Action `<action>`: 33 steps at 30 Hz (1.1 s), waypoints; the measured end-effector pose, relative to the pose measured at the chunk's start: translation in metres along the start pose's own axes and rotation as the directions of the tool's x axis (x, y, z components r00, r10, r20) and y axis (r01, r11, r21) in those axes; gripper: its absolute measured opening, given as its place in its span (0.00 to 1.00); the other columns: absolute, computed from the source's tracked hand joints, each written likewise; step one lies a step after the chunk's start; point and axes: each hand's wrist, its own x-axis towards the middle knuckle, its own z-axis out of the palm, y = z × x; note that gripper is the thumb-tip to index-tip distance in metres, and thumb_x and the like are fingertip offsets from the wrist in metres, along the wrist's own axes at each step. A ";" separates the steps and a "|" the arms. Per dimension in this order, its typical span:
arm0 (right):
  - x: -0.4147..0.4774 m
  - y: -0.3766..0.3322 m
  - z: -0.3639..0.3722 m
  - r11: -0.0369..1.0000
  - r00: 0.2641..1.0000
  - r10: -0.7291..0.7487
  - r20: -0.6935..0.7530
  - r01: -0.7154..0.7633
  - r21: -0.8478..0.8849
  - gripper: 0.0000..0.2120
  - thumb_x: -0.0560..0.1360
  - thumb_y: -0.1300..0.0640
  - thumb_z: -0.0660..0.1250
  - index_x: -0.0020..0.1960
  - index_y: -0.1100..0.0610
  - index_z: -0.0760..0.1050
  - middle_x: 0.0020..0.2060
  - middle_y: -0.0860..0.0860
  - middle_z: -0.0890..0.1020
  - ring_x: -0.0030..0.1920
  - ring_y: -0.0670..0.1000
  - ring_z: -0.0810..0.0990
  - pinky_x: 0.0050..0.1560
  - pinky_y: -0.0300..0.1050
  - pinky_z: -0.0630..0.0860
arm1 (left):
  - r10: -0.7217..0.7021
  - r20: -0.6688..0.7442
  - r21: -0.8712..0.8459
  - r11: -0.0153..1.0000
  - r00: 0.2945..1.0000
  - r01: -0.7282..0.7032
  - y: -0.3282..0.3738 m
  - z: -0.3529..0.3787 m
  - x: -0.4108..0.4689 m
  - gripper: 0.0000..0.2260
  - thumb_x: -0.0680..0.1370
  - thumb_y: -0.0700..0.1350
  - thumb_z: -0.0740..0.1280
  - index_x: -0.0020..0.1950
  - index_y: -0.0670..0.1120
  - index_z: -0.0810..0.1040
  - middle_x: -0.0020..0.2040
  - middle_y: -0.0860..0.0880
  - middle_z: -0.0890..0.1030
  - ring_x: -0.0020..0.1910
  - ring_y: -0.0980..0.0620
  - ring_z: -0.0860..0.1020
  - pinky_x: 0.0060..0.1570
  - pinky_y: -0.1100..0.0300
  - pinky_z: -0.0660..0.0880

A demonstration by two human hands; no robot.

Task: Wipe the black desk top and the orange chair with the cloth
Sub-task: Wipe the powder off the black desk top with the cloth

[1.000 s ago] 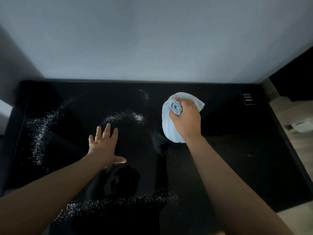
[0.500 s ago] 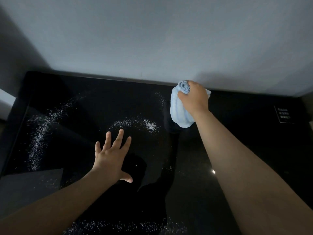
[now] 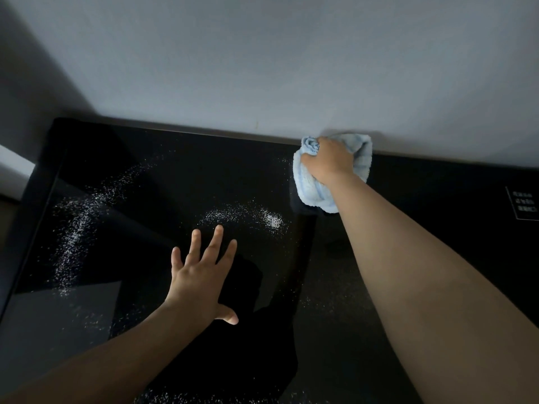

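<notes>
A bunched light-blue cloth point(image 3: 318, 188) is gripped by the right hand point(image 3: 328, 161), fingers curled round it, and is pressed onto the black desk top point(image 3: 408, 199) at its far edge, right against the grey wall point(image 3: 262, 68). The left hand point(image 3: 201, 275) is laid flat on the desk nearer the middle, fingers straight and spread, nothing held. White specks point(image 3: 250, 217) are scattered just beyond its fingertips and in a band at the left. A small white label point(image 3: 525, 202) is seen at the far right.
</notes>
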 end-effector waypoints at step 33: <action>-0.132 0.027 0.029 0.997 0.990 0.056 -0.129 -0.048 0.066 0.15 0.74 0.54 0.65 0.60 0.53 0.76 0.51 0.49 0.80 0.53 0.50 0.77 0.56 0.50 0.76 | 0.014 -0.016 0.028 1.000 1.000 -0.014 0.002 0.000 0.003 0.61 0.62 0.67 0.74 0.78 0.52 0.35 0.76 0.46 0.30 0.75 0.35 0.34 0.71 0.33 0.47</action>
